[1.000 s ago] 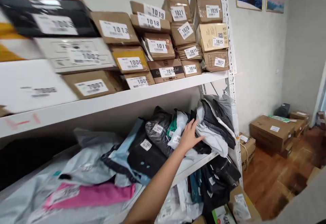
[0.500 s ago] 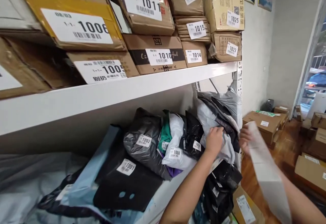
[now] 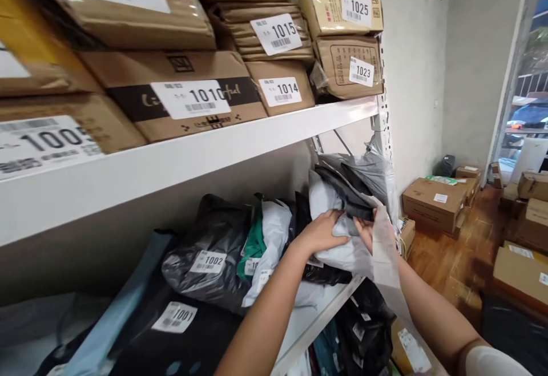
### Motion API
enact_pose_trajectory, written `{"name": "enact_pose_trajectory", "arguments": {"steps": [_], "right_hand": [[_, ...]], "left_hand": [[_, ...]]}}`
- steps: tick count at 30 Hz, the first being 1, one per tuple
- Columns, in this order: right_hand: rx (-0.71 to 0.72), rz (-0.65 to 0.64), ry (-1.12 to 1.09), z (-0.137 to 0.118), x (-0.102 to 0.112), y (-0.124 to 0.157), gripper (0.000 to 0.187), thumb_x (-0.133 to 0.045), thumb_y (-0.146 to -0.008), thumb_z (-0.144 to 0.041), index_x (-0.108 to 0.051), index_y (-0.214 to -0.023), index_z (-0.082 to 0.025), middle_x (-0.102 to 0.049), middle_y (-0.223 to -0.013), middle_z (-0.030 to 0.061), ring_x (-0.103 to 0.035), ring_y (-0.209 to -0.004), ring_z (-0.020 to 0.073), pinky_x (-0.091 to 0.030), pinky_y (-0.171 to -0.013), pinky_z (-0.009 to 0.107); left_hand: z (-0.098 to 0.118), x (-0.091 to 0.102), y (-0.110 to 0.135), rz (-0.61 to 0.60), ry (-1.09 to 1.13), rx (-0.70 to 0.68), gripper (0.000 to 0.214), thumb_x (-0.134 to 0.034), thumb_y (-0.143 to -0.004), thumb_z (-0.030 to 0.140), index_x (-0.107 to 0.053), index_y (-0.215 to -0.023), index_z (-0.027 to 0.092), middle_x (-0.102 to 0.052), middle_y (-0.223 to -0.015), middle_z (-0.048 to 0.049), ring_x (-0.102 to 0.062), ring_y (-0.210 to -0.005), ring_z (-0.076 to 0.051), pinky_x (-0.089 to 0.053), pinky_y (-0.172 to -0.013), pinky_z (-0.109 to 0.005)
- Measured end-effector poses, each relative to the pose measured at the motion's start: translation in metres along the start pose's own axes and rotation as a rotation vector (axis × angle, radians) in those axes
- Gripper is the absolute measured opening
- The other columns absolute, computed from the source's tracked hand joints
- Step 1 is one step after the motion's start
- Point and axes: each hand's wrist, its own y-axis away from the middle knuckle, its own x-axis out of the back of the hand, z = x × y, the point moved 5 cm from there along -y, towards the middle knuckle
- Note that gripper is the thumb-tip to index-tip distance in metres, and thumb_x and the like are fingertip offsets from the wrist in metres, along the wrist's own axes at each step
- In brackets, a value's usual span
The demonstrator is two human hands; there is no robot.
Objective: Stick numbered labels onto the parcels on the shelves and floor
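My left hand is on a white plastic mailer bag at the right end of the lower shelf, fingers over its top and thumb along its side. My right hand reaches to the same bag from the right, its fingertips by a dark grey bag. A long pale strip of labels hangs from the right hand and down over that forearm, hiding part of the hand. Bags labelled 1002 and 1001, a green bag and another white bag stand to the left.
Numbered cardboard boxes fill the upper shelf, whose edge runs above my hands. A perforated upright stands at the shelf's right end. Below are black bags. Cartons sit on the wooden floor to the right.
My right hand has moved left with the label strip, from beside the shelf upright to the white bag. My left hand has shifted slightly left and lies lower on the bag. The view has moved right.
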Motion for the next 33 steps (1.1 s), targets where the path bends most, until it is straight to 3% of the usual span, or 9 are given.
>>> {"name": "enact_pose_trajectory", "arguments": {"steps": [3,6,9,12,15,20,27,31,33], "right_hand": [[0.026,0.063,-0.093,-0.028,0.006,-0.016,0.011,-0.062,-0.083,-0.037,-0.06,-0.08,-0.027,-0.076,-0.097,0.0029,-0.072,-0.106,0.0202,-0.057,-0.098,0.046],[-0.001,0.084,-0.175,-0.039,0.007,-0.023,0.013,-0.064,-0.079,-0.04,-0.063,-0.075,-0.028,-0.076,-0.095,0.0042,-0.07,-0.108,0.0223,-0.057,-0.098,0.046],[-0.083,0.113,-0.26,-0.033,0.01,-0.024,0.015,-0.07,-0.073,-0.041,-0.066,-0.068,-0.028,-0.077,-0.1,0.0056,-0.069,-0.109,0.0244,-0.058,-0.098,0.045],[-0.111,0.11,-0.326,-0.025,0.016,-0.027,0.015,-0.069,-0.074,-0.044,-0.069,-0.069,-0.029,-0.077,-0.107,0.005,-0.068,-0.109,0.0239,-0.057,-0.098,0.046],[-0.097,0.078,-0.32,-0.026,0.021,-0.029,0.018,-0.068,-0.078,-0.049,-0.071,-0.073,-0.032,-0.077,-0.107,0.0021,-0.067,-0.109,0.0217,-0.057,-0.096,0.045],[-0.089,0.075,-0.158,-0.045,0.023,-0.031,0.025,-0.073,-0.077,-0.053,-0.068,-0.064,-0.032,-0.078,-0.106,-0.0022,-0.063,-0.116,0.0195,-0.052,-0.103,0.045],[-0.115,-0.003,-0.06,-0.056,0.02,-0.041,0.029,-0.081,-0.07,-0.057,-0.069,-0.056,-0.034,-0.075,-0.121,-0.006,-0.056,-0.128,0.0187,-0.047,-0.106,0.043],[-0.116,-0.042,-0.033,-0.057,0.027,-0.047,0.031,-0.081,-0.067,-0.06,-0.07,-0.057,-0.033,-0.074,-0.122,-0.003,-0.052,-0.133,0.0202,-0.045,-0.108,0.044],[-0.128,-0.058,-0.01,-0.056,0.031,-0.05,0.033,-0.078,-0.068,-0.062,-0.07,-0.059,-0.031,-0.074,-0.123,0.0004,-0.049,-0.138,0.0217,-0.042,-0.111,0.047]], "left_hand": [[-0.012,-0.009,-0.013,-0.169,-0.045,0.171,0.058,-0.064,-0.089,0.052,-0.063,-0.137,0.02,-0.068,-0.13,-0.016,-0.066,-0.12,-0.035,-0.052,-0.097,-0.041],[-0.012,-0.011,-0.029,-0.27,-0.189,0.265,0.051,-0.05,-0.097,0.054,-0.074,-0.122,0.018,-0.072,-0.122,-0.0202,-0.068,-0.115,-0.04,-0.053,-0.093,-0.047],[0.001,-0.011,-0.056,-0.279,-0.313,0.113,0.035,-0.058,-0.093,0.036,-0.077,-0.115,0.017,-0.068,-0.13,-0.0223,-0.064,-0.121,-0.04,-0.049,-0.103,-0.052],[0.006,-0.021,-0.072,-0.356,-0.323,-0.054,0.048,-0.063,-0.086,0.024,-0.068,-0.133,0.025,-0.054,-0.152,-0.017,-0.055,-0.134,-0.037,-0.04,-0.113,-0.055],[-0.009,-0.027,-0.07,-0.438,-0.316,0.014,0.051,-0.057,-0.089,0.029,-0.064,-0.139,0.025,-0.057,-0.15,-0.0164,-0.057,-0.133,-0.036,-0.044,-0.111,-0.051],[-0.023,-0.033,-0.055,-0.409,-0.263,0.086,0.053,-0.055,-0.088,0.029,-0.064,-0.14,0.026,-0.051,-0.156,-0.0135,-0.054,-0.137,-0.034,-0.041,-0.112,-0.043],[-0.028,-0.039,-0.056,-0.448,-0.254,0.243,0.061,-0.063,-0.081,0.02,-0.062,-0.141,0.032,-0.043,-0.161,-0.0139,-0.045,-0.144,-0.041,-0.039,-0.111,-0.055],[-0.018,-0.036,-0.065,-0.408,-0.307,0.25,0.052,-0.066,-0.076,0.01,-0.074,-0.125,0.024,-0.062,-0.144,-0.0186,-0.058,-0.13,-0.042,-0.038,-0.111,-0.06],[-0.011,-0.037,-0.078,-0.328,-0.349,0.174,0.038,-0.062,-0.077,0.006,-0.079,-0.11,0.016,-0.071,-0.128,-0.0208,-0.065,-0.118,-0.037,-0.039,-0.111,-0.053]]}}
